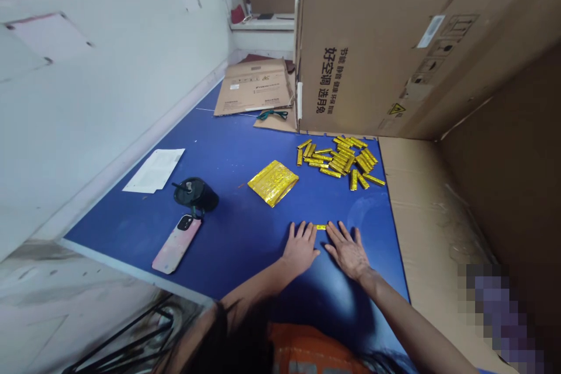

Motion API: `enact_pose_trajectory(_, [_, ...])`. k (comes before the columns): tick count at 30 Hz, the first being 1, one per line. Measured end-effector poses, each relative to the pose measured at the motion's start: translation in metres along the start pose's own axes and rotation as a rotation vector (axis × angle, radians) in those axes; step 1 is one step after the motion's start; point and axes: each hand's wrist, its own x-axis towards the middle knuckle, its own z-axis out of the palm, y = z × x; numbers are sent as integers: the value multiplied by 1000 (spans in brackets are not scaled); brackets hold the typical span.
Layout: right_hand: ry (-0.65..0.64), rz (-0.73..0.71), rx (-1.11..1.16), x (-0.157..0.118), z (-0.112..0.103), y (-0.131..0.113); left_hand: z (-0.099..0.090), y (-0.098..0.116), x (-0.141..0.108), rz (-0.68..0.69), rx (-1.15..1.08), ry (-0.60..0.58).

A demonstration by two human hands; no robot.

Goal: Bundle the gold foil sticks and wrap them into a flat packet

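My left hand [301, 246] lies flat on the blue tabletop with its fingers stretched out. Opposite it, my right hand [348, 248] is also flat, its fingers spread. Between the fingertips of both hands shows a small gold strip [321, 227]; its ends meet or pass under the fingers, and I cannot tell which. A flat square of gold wrapping [273, 183] rests ahead and to the left of my hands. Farther off to the right, a loose heap of slim gold-wrapped sticks [339, 158] is scattered on the table.
At the left are a pink phone [176, 244], a dark lidded cup with a straw [197, 194] and a white paper [155, 170]. Flattened cardboard [254, 90] and a dark green cord [272, 115] lie at the back. A large cardboard box [372, 58] borders the far right side.
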Motion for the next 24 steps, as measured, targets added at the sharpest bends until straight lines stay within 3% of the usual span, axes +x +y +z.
enact_pose_trajectory(5, [2, -9, 5, 0, 2, 1, 5, 13, -10, 89, 41, 18])
enact_pose_trajectory(12, [2, 47, -23, -3, 8, -5, 17, -4, -5, 156, -9, -35])
enact_pose_trajectory(24, [0, 29, 103, 1, -3, -26, 3, 9, 5, 107, 44, -56])
